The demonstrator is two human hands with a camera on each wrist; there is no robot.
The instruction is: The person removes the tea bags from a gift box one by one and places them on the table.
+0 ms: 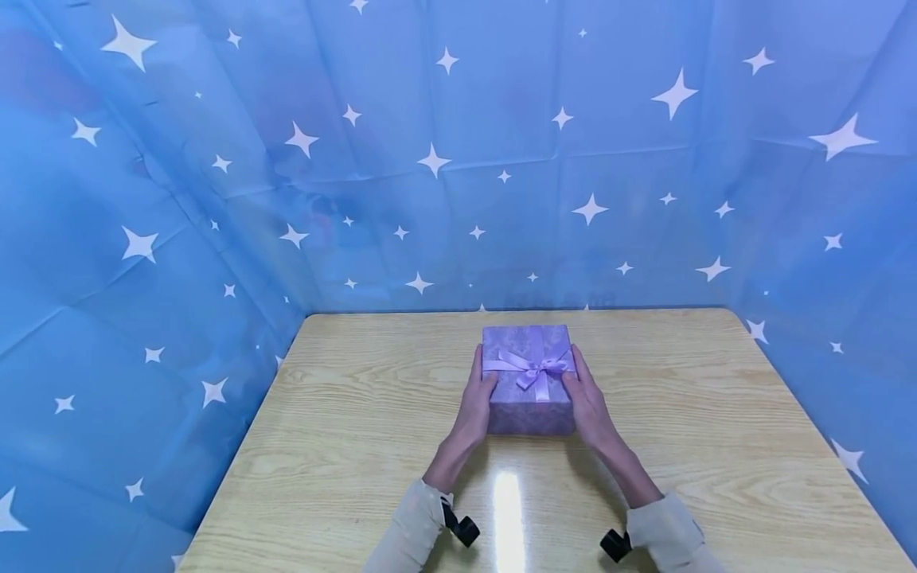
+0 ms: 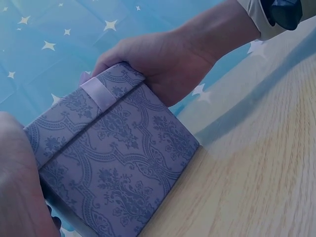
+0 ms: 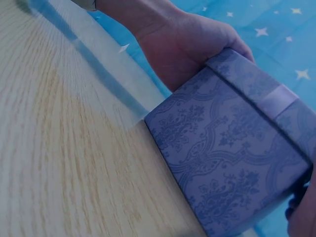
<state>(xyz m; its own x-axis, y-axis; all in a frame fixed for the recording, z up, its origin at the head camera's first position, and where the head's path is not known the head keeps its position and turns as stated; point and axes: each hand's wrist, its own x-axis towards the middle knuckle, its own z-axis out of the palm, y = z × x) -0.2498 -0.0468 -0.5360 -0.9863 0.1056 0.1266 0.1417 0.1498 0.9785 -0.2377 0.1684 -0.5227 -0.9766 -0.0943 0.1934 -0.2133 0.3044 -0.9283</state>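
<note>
A purple patterned gift box with a lilac ribbon and a bow on its lid is held between both hands. My left hand grips its left side, thumb near the lid's edge. On the opposite side my right hand holds it the same way. The lid is on. In both wrist views the front of the box shows a darker damask pattern, and its lower edge lies at or just above the tabletop. The fingers behind the box are mostly hidden.
The box is over the far middle of a light wood-grain table. A blue cloth with white stars hangs behind the table and along both sides. A bright light reflection lies on the tabletop between the forearms. Each wrist carries a small black device.
</note>
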